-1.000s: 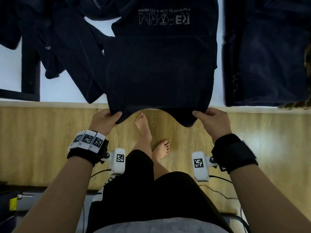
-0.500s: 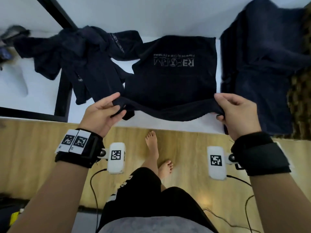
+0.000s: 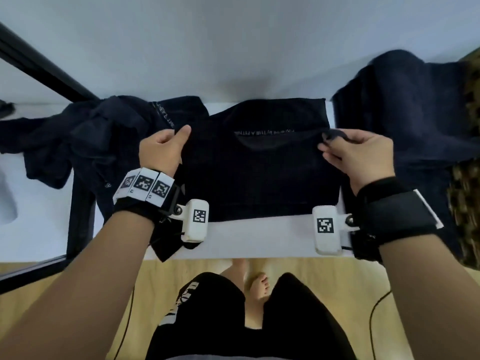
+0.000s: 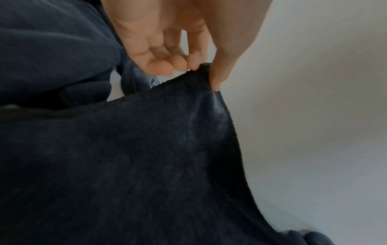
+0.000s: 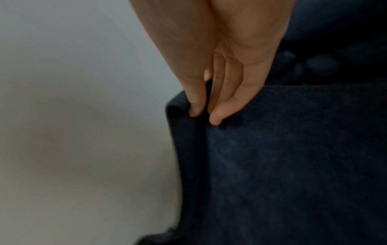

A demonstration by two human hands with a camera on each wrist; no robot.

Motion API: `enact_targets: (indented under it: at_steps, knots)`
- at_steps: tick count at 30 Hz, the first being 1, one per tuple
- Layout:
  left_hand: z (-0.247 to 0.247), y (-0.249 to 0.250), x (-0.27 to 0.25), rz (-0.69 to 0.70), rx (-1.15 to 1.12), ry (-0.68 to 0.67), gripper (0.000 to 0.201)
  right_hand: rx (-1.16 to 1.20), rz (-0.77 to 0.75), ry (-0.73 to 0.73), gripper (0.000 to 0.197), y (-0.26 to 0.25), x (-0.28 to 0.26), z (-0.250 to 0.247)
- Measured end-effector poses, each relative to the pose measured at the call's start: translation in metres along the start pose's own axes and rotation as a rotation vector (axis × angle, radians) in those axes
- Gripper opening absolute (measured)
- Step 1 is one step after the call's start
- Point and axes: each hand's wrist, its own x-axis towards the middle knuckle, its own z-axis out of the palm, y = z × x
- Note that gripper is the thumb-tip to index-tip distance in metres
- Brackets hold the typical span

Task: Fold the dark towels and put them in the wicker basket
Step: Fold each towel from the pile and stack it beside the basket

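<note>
A dark navy towel (image 3: 259, 175) with pale lettering lies on the white table (image 3: 259, 237), its near edge carried up over itself into a fold. My left hand (image 3: 166, 146) pinches the folded edge's left corner; in the left wrist view the thumb and fingers (image 4: 217, 73) clamp the towel (image 4: 146, 157) there. My right hand (image 3: 350, 152) pinches the right corner, and the right wrist view shows its fingertips (image 5: 213, 116) closed on the towel (image 5: 282, 157). The wicker basket (image 3: 467, 190) sits at the far right with dark towels (image 3: 405, 113) draped in it.
A crumpled heap of dark towels (image 3: 85, 136) lies left of the folded one, partly over a black frame bar (image 3: 80, 203). A pale wall (image 3: 233, 48) rises behind the table. My bare feet (image 3: 259, 284) stand on wood floor below the table's edge.
Both hands lifted the towel's hanging near edge off the table's front and carried it away from me over the towel, covering most of the lettering.
</note>
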Motion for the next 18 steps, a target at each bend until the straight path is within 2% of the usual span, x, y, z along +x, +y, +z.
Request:
enact_targets:
  at_steps: [3,6,9,13,16,18]
  knots:
    - [0.013,0.002,0.028,-0.029,0.107,-0.089,0.047,-0.251,-0.101,0.09,0.034,0.0,0.024,0.017]
    - [0.025,-0.001,0.047,-0.035,0.233,-0.141,0.038,-0.53,-0.205,0.097,0.043,0.001,0.046,0.03]
    - [0.033,-0.006,0.06,0.002,0.379,-0.142,0.039,-0.709,-0.227,0.099,0.04,-0.001,0.065,0.04]
    - [0.043,-0.004,0.065,-0.027,0.362,-0.219,0.027,-0.908,-0.238,0.122,0.027,-0.003,0.085,0.049]
    - [0.05,-0.001,0.064,-0.038,0.413,-0.268,0.021,-1.023,-0.252,0.141,0.028,-0.002,0.096,0.052]
    - [0.053,0.0,0.061,-0.037,0.432,-0.246,0.014,-1.083,-0.282,0.138,0.028,0.0,0.103,0.055]
